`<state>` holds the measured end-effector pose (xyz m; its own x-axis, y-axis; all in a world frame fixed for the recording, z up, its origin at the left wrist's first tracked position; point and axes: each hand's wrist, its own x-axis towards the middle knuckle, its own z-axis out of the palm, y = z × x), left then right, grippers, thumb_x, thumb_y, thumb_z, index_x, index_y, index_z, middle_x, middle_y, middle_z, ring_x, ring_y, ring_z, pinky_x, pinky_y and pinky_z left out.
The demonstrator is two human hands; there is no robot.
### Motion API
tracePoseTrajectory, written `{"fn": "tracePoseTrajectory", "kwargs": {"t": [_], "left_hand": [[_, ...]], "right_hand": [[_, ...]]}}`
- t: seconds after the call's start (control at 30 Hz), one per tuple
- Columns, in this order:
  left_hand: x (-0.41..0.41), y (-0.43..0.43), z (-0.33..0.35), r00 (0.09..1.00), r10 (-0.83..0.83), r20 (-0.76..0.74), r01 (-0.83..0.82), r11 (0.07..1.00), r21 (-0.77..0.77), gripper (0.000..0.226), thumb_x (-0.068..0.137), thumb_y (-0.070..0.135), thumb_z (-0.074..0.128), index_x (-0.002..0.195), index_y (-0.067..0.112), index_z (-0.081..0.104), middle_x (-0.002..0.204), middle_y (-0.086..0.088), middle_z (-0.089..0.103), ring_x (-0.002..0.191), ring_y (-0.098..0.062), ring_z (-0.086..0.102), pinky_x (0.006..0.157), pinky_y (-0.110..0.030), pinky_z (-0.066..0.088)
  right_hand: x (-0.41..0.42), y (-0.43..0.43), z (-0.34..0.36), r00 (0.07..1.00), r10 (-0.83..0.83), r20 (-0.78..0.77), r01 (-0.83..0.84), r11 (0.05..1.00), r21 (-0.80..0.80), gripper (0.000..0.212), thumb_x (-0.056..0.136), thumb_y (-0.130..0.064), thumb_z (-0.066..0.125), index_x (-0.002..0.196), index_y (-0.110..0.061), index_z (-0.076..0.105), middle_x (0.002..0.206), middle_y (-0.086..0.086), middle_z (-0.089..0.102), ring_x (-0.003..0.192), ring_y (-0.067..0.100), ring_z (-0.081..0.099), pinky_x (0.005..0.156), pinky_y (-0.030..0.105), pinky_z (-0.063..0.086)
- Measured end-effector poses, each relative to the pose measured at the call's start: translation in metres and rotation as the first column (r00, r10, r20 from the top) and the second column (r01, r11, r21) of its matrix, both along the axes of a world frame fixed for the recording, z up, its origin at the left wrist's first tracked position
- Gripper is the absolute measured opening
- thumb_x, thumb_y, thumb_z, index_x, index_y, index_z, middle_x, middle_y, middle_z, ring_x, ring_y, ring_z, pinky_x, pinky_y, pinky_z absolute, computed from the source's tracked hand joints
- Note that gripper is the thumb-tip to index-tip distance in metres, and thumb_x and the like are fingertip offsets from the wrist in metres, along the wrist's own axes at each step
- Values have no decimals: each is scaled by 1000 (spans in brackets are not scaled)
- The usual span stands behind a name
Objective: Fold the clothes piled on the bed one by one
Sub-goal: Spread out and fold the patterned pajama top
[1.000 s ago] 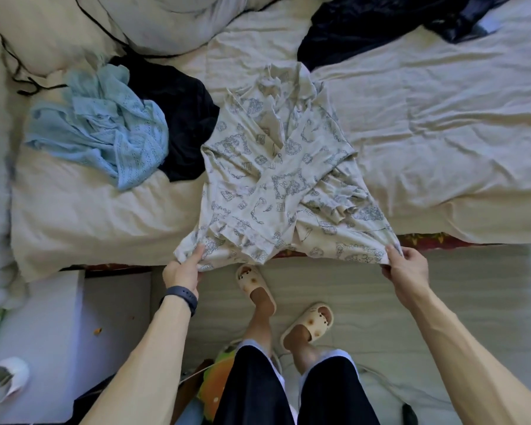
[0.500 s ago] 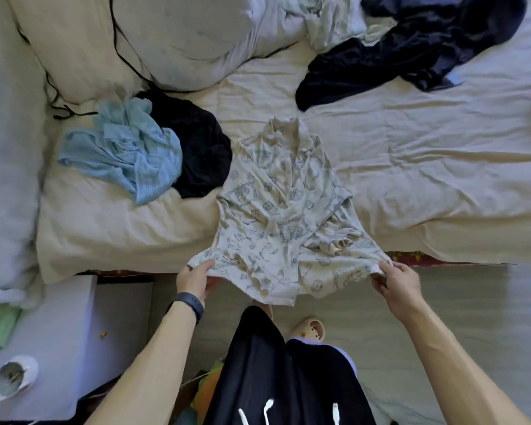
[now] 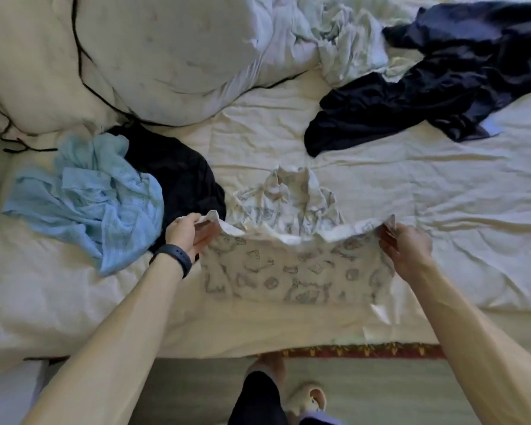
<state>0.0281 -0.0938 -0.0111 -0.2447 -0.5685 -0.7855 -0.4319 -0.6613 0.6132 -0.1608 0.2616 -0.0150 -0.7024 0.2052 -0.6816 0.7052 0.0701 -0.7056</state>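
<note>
Half a second ago the shirt's hem hung past the bed edge, over the floor. Now the shirt (image 3: 288, 271) lies wholly on the bed (image 3: 442, 210), its near half lifted and doubled back over the far half, with the collar end crumpled just beyond the raised edge. Both hands have moved up with it. The left hand (image 3: 186, 233) pinches the left corner of that edge, its grip closed between thumb and fingers. The right hand (image 3: 406, 250) pinches the right corner the same way. The edge sags between them.

The shirt's grey print is too blurred to read.

A dark band (image 3: 175, 259) sits on the left wrist. Left of the shirt lie a black garment (image 3: 178, 176), touching it, and a blue garment (image 3: 89, 197) beyond that. Well beyond the shirt to the right sprawls a navy garment (image 3: 426, 87), next to a pale crumpled one (image 3: 344, 35). Beyond the shirt to the left a pillow (image 3: 172, 56) rests with a black cable (image 3: 80, 56) running beside it. Nearer than the shirt, a red patterned strip (image 3: 365, 351) shows under the sheet, then the floor (image 3: 196, 388) and a slipper (image 3: 308, 398).
</note>
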Motion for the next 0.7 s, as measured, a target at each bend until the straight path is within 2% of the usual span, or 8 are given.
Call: {"fn": "tracePoseTrajectory", "kwargs": {"t": [0.07, 0.17, 0.23, 0.3, 0.37, 0.47, 0.53, 0.7], "left_hand": [[-33, -18, -38, 963, -196, 183, 209, 976, -58, 38, 95, 31, 65, 124, 10, 54, 120, -13, 65, 97, -24, 65, 72, -35, 54], [-64, -27, -83, 746, -482, 460, 592, 796, -126, 67, 94, 33, 65, 146, 12, 30, 140, -19, 48, 118, -35, 53, 98, -42, 47], [-78, -23, -96, 629, -465, 623, 716, 658, -233, 62, 92, 35, 64, 144, 15, 37, 144, -20, 40, 127, -41, 44, 104, -46, 43], [-91, -21, -104, 582, -373, 723, 796, 442, -413, 51, 91, 35, 63, 136, 18, 49, 141, -13, 40, 126, -39, 40, 100, -46, 41], [-107, -23, -110, 569, -437, 696, 822, 306, -480, 39, 92, 35, 59, 128, 20, 56, 134, -10, 48, 122, -35, 45, 97, -45, 43], [-126, -32, -122, 462, -620, 634, 885, 275, -376, 25, 98, 39, 49, 113, 23, 63, 121, -9, 63, 112, -34, 56, 96, -43, 48], [-131, -41, -126, 444, -622, 645, 896, 292, -335, 18, 99, 44, 47, 98, 31, 60, 106, -5, 69, 99, -32, 63, 87, -41, 53], [-140, -53, -127, 278, -736, 618, 960, 232, -155, 24, 86, 52, 66, 87, 29, 59, 91, 5, 68, 93, -21, 66, 85, -30, 52]], "right_hand": [[-28, -20, -35, 964, 261, 50, -266, 952, 154, 36, 103, -25, 56, 134, -8, 49, 112, 12, 57, 75, 17, 57, 56, 28, 51], [-42, -34, -79, 656, 682, 322, -752, 558, 351, 63, 103, -45, 52, 152, -8, 36, 146, 21, 49, 122, 39, 56, 102, 47, 46], [-47, -44, -92, 600, 711, 368, -762, 365, 535, 60, 102, -48, 49, 148, -10, 43, 149, 23, 46, 133, 40, 48, 112, 48, 38], [-57, -57, -96, 667, 713, 216, -623, 375, 687, 51, 100, -47, 50, 137, -12, 54, 141, 21, 52, 131, 37, 45, 110, 47, 37], [-72, -71, -100, 639, 762, 109, -595, 400, 697, 44, 100, -48, 52, 131, -18, 59, 134, 12, 60, 127, 31, 50, 107, 47, 41], [-96, -87, -107, 573, 804, 159, -697, 375, 611, 47, 99, -55, 49, 125, -18, 64, 119, 3, 72, 109, 27, 64, 97, 42, 51], [-111, -93, -114, 510, 824, 248, -761, 298, 576, 42, 97, -58, 49, 105, -21, 69, 103, 3, 75, 96, 26, 67, 89, 41, 55], [-130, -86, -125, 343, 869, 356, -869, 150, 472, 41, 86, -65, 64, 81, -24, 65, 78, -4, 72, 73, 13, 66, 72, 36, 58]]}}
